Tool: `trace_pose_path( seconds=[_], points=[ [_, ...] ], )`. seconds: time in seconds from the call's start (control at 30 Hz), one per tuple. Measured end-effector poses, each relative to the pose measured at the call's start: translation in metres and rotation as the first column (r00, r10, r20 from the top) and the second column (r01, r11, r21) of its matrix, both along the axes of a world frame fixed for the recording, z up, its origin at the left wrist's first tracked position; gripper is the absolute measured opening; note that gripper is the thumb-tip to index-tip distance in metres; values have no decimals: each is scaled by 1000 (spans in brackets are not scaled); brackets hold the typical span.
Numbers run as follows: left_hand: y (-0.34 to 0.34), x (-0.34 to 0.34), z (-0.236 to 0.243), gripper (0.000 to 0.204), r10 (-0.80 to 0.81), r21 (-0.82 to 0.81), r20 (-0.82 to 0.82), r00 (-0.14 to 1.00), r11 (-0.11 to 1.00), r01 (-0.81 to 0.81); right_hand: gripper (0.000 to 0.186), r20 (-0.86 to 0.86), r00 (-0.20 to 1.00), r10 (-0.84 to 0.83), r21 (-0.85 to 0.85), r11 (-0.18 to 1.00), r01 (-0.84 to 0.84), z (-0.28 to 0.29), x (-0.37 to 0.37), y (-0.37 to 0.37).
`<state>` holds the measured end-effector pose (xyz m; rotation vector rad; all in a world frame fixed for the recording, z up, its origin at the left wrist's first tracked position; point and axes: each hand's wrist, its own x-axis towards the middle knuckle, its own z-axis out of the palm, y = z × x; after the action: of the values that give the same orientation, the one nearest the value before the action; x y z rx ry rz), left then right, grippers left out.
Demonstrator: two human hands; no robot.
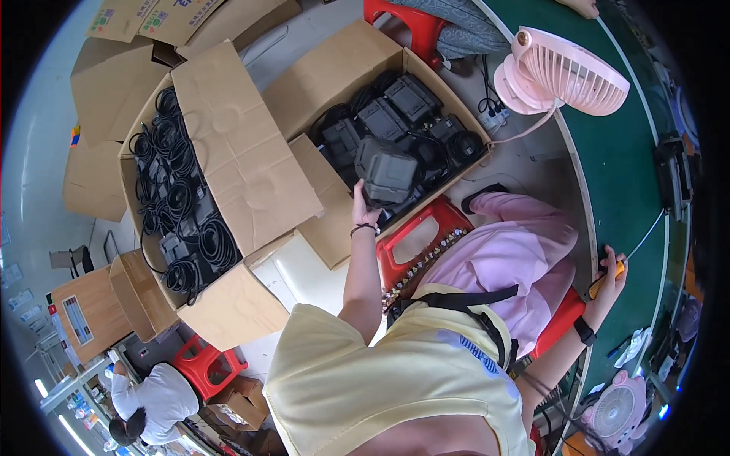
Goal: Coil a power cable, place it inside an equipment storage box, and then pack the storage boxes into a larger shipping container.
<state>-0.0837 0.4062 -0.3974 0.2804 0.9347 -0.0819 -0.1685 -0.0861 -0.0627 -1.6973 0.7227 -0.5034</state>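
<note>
My left hand (365, 211) is closed on the near side of a dark grey box-shaped device (386, 169). It holds the device over an open carton (449, 72) of similar black devices (382, 120) and coiled cables. At the right, above the green table (620, 190), my right hand (610, 283) is wrapped round the orange-and-black handle of a screwdriver (620, 267). Its long thin shaft points away from me, toward a black object (672, 176) at the table's far side.
A second carton (205, 300), full of black devices and looped cables (179, 199), stands at the left. Pink fans (566, 72) are on the table. Red stools (207, 365) stand about, one beside a person in white (158, 403). A power strip (494, 118) lies near the table.
</note>
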Motion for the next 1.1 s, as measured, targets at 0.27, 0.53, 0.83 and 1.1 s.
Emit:
trace_pose_path(
  seconds=[0.27,0.53,0.83,1.1],
  points=[
    [20,33,-36,60,270,-29,140,953,963,-269,13,2,1000,-28,-15,1000,28,-4,0,-2],
    [35,77,-79,64,685,-119,68,726,728,-676,13,18,999,-46,1,999,46,-5,1,-3],
    [21,13,13,73,186,402,301,935,864,-302,13,34,999,-31,-10,999,32,-4,3,3],
    [114,-59,70,91,220,916,-37,975,397,-55,15,56,997,56,-53,997,-53,-5,-2,7]
  ],
)
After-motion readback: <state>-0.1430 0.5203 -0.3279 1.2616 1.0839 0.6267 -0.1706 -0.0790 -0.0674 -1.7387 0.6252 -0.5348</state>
